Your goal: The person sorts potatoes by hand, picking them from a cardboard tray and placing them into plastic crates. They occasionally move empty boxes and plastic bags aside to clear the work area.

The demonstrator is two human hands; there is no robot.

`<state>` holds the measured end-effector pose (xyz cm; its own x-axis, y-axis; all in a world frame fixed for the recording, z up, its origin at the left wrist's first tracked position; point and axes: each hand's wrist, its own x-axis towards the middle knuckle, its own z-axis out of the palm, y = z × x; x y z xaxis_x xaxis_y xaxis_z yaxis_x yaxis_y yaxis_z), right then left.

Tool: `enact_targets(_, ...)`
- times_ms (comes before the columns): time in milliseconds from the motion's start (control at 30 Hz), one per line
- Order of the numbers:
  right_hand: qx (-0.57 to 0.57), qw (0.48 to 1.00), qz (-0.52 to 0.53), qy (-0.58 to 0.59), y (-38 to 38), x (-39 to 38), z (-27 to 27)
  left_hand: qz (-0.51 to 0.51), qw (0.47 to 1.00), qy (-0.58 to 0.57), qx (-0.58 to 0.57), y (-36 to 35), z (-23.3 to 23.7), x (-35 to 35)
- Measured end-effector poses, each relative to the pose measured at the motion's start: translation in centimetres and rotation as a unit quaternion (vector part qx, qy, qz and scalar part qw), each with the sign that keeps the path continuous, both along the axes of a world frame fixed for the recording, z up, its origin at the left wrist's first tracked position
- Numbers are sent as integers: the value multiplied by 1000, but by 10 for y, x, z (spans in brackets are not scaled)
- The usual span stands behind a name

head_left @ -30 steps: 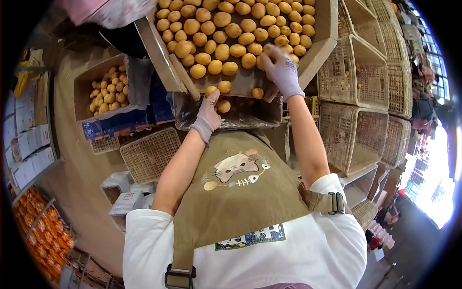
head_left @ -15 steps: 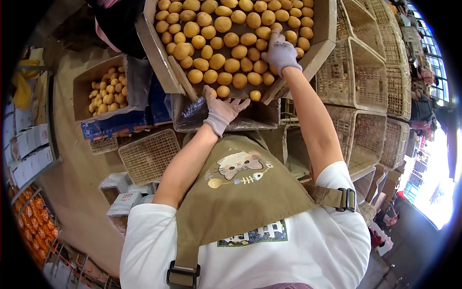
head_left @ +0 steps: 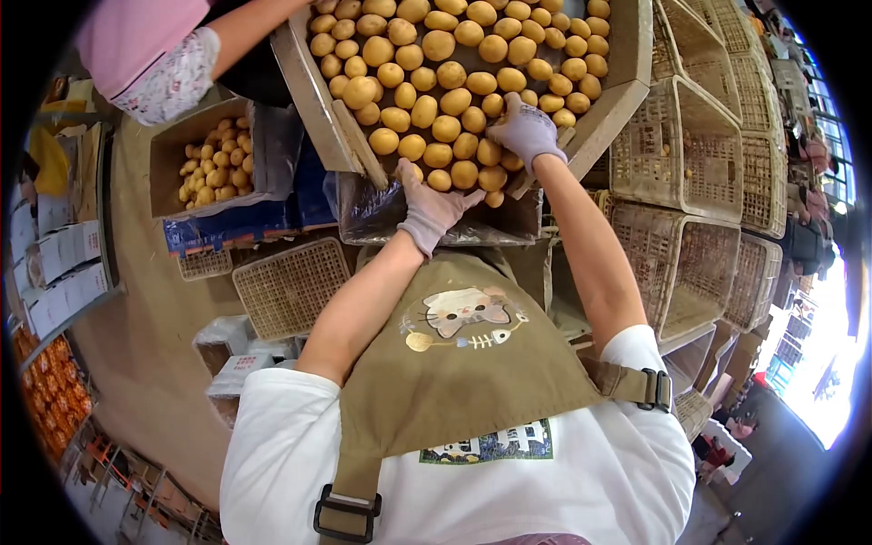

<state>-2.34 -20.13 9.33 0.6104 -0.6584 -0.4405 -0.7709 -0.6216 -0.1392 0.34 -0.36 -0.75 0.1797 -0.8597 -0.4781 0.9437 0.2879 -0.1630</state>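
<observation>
Many round yellow potatoes [head_left: 442, 128] lie in a wooden-sided sorting tray [head_left: 313, 113] that narrows toward me. My left hand [head_left: 431, 207], in a pale glove, is at the tray's mouth, thumb and fingers spread beside the front potatoes. Its fingertips touch or nearly touch them. My right hand [head_left: 529, 133], also gloved, rests among the potatoes on the right, fingers apart and bent against several of them. Neither hand is closed around a potato. Below the mouth stands a plastic-lined box [head_left: 368, 222], its inside mostly hidden.
To the left a lined carton [head_left: 170, 173] of potatoes sits on a blue-covered support. A plastic crate [head_left: 291, 289] lies below it, near wrapped boxes [head_left: 238, 372]. Stacked crates [head_left: 677, 145] stand close on the right. Another person's arm [head_left: 250, 36] reaches over the tray's far left.
My right hand has drawn toward me, and potatoes have bunched at the tray's mouth by my left hand. The other person's pink sleeve and arm have come into view at upper left.
</observation>
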Motion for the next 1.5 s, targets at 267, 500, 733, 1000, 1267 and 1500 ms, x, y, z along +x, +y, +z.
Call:
enact_targets(267,-9,953,-84,-292,30,-38,-19,4,999,-26,25,-2,12,4)
enact_targets(500,26,883,-124,-453,49,-73,16,6,1000,-12,8,-2,4,1)
enact_targets(733,-64,971,217,77,94,-53,-5,24,998,10,53,-14,1,-2)
enact_targets(1000,-58,889,53,-451,84,-125,48,-6,998,15,58,-13,11,12)
enact_targets(1267,-180,940,-281,-76,120,-375,-39,-67,996,-47,-22,-18,27,20)
enact_targets(1500,-156,916,-80,-360,137,-228,-54,-148,982,-69,92,-24,24,25)
